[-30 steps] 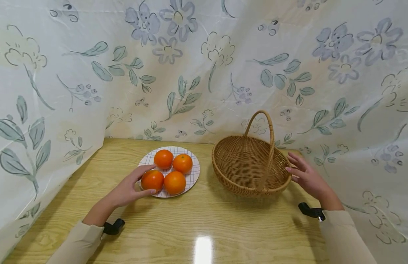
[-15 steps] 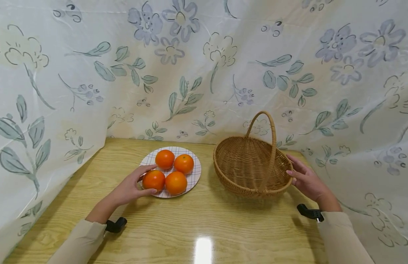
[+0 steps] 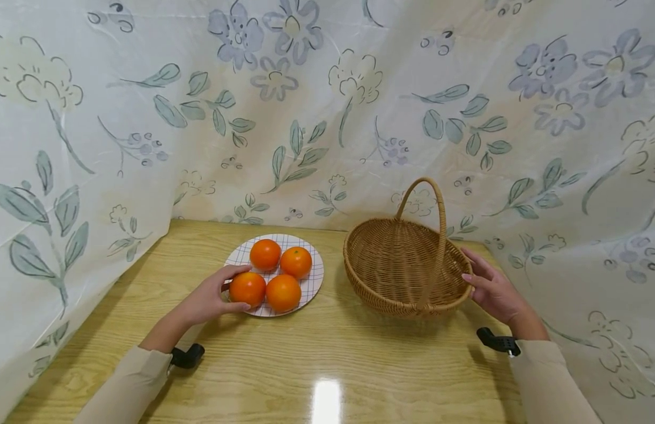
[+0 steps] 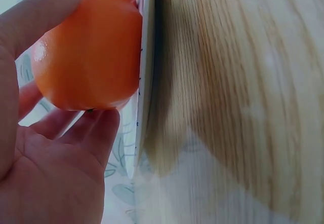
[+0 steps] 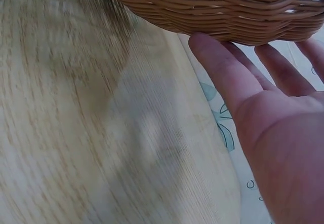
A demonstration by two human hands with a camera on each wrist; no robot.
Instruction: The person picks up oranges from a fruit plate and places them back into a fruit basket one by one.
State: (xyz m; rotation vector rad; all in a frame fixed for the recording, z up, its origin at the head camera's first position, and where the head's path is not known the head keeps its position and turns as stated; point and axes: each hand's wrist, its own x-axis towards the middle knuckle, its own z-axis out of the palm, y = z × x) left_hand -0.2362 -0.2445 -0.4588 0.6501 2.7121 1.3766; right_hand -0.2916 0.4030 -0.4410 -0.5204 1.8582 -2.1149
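Observation:
Several oranges lie together on a round white plate (image 3: 309, 288) with a grid pattern. My left hand (image 3: 208, 298) curls round the near-left orange (image 3: 248, 289), which sits on the plate. Close up in the left wrist view, thumb and fingers touch that orange (image 4: 93, 51) on opposite sides. To the right stands a brown wicker basket (image 3: 396, 265) with a tall arched handle (image 3: 440, 218); its inside shows nothing but weave. My right hand (image 3: 496, 291) holds the basket's right rim, thumb over the edge. In the right wrist view its fingers (image 5: 228, 72) touch the basket's outer wall.
The plate and basket stand on a light wood-grain table (image 3: 263, 365). A floral-patterned sheet (image 3: 306, 118) hangs behind and at both sides, close to the right arm. Each wrist wears a black camera mount, such as the left mount (image 3: 188, 356).
My right hand has moved in to the basket's rim, and its thumb now lies over the edge. The left hand stays round the same orange. The view has shifted slightly.

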